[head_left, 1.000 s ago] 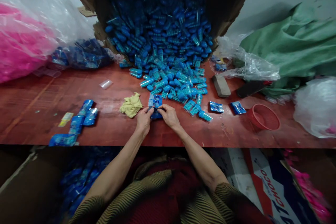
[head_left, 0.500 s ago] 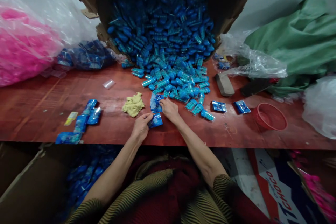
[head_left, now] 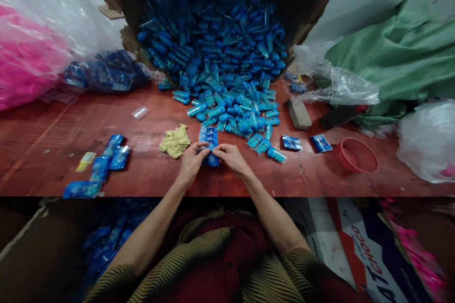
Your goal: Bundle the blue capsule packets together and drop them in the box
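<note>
A blue printed plastic packet (head_left: pixel 212 161) lies flat near the table's front, under my fingertips. Above it is more blue packaging (head_left: pixel 207 133); I cannot tell whether the two pieces are joined. My left hand (head_left: pixel 193 162) pinches the packet's left side with thumb and forefinger. From the other side my right hand (head_left: pixel 232 157) pinches it too, the fingertips of both hands almost meeting. A crumpled yellow cloth (head_left: pixel 175 141) sits just left of my left hand. Beyond my hands spreads a pile of clear tubes with blue caps (head_left: pixel 227 104), filled with small blue pieces.
A torn cardboard box (head_left: pixel 316 14) spills the tubes. Filled blue packets (head_left: pixel 101 168) lie left; two small packets (head_left: pixel 292 142), a red basket (head_left: pixel 358 155) and a grey block (head_left: pixel 299 114) lie right. A pink-filled bag (head_left: pixel 28 57) and green cloth (head_left: pixel 391 52) flank the table (head_left: pixel 142 184).
Half a second ago my hands were apart, the left on a small blue packet, the right on blue packaging above it. Now they have come together over the lower packet.
</note>
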